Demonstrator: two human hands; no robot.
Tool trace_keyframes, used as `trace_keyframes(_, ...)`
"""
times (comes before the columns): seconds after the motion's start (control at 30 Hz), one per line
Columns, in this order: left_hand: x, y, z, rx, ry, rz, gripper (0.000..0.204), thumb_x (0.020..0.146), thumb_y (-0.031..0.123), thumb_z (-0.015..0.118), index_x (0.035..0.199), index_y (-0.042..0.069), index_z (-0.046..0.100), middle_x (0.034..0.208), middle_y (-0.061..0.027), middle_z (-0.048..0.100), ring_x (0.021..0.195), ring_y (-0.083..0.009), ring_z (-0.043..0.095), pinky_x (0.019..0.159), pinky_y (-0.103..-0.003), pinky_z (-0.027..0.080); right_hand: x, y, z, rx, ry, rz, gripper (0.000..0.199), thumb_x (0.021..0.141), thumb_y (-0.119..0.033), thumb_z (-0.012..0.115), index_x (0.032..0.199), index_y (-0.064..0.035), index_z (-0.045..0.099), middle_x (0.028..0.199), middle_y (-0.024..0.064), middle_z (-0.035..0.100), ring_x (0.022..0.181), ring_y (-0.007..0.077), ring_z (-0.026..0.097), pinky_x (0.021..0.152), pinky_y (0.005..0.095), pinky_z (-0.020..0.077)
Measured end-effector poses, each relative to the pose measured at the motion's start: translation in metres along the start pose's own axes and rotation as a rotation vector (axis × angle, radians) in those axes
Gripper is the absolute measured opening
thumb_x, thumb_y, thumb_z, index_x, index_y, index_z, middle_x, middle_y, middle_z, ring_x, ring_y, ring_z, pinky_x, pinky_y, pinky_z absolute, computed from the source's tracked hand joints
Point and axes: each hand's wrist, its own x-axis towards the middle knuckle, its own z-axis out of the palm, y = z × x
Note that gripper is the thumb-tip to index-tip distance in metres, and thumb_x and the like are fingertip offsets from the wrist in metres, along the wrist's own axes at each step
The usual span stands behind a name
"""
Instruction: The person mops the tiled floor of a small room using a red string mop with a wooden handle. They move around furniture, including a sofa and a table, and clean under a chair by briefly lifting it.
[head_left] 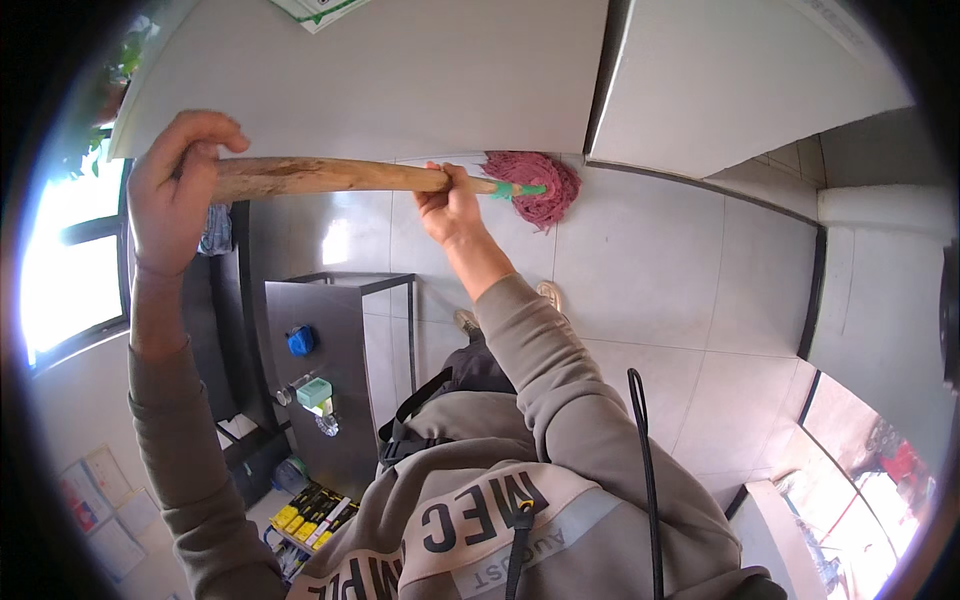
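Note:
A mop with a long wooden handle slants away from me, its near end at the left. My left hand is curled at that near end, fingers bent over it. Further down, my right hand wraps the handle with its fingers closed. Beyond it, a green collar joins the handle to the mop's pinkish-red string head. The strings lie on the tiled floor against the foot of a pale panel.
To the left stands a dark table with a blue object, a green box and glass items on it. Yellow-and-black packages sit below. A white cabinet-like block rises at the far right. A window is at left.

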Motion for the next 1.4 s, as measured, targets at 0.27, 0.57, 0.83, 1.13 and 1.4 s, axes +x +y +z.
trace_keyframes(0.27,-0.018,0.053,0.021,0.006,-0.092,0.185,0.029,0.087,-0.003,0.037,0.100,-0.001,0.063,0.094,-0.0112,0.065,0.080,-0.0161,0.061,0.072,-0.027,0.046,-0.053,-0.041,-0.017,0.097,-0.043,-0.101,0.002,0.089,-0.007,0.055,0.087,-0.0059,0.055,0.082,0.0058,0.065,0.079,0.0200,0.065,0.073,0.0374,0.0579)
trace_keyframes(0.57,-0.170,0.016,0.060,-0.061,-0.047,0.233,0.023,0.072,-0.003,0.048,0.088,0.000,0.064,0.075,-0.0114,0.062,0.057,-0.0233,0.060,0.052,-0.031,0.048,-0.113,-0.037,-0.125,-0.030,0.032,-0.224,0.003,0.086,-0.005,0.052,0.084,-0.0036,0.053,0.078,0.0082,0.060,0.074,0.0212,0.061,0.073,0.0342,0.0548)
trace_keyframes(0.83,-0.408,-0.002,0.089,-0.347,-0.038,-0.232,0.018,0.073,-0.004,0.054,0.088,0.000,0.064,0.076,-0.0137,0.061,0.060,-0.0314,0.061,0.056,-0.034,0.050,-0.189,0.027,-0.264,-0.369,0.274,-0.190,0.006,0.088,-0.009,0.051,0.085,-0.0046,0.050,0.078,0.0078,0.057,0.072,0.0212,0.059,0.072,0.0346,0.0544)
trace_keyframes(1.13,-0.574,0.032,-0.010,-0.401,0.219,-0.762,0.033,0.076,-0.002,0.040,0.097,-0.003,0.066,0.094,-0.0115,0.065,0.086,-0.0185,0.062,0.078,-0.028,0.048,-0.223,0.177,-0.291,-0.535,0.343,0.171,0.017,0.092,-0.019,0.058,0.096,-0.0058,0.049,0.087,0.0067,0.059,0.087,0.0230,0.064,0.080,0.0368,0.0553)
trace_keyframes(1.4,-0.485,0.083,0.048,-0.268,0.320,-0.405,0.027,0.072,-0.009,0.045,0.086,-0.003,0.067,0.088,-0.0150,0.068,0.082,-0.0263,0.069,0.075,-0.031,0.052,-0.179,0.140,-0.285,-0.467,0.403,0.165,0.017,0.089,-0.016,0.060,0.093,-0.0065,0.047,0.084,0.0052,0.055,0.081,0.0200,0.061,0.079,0.0345,0.0547)
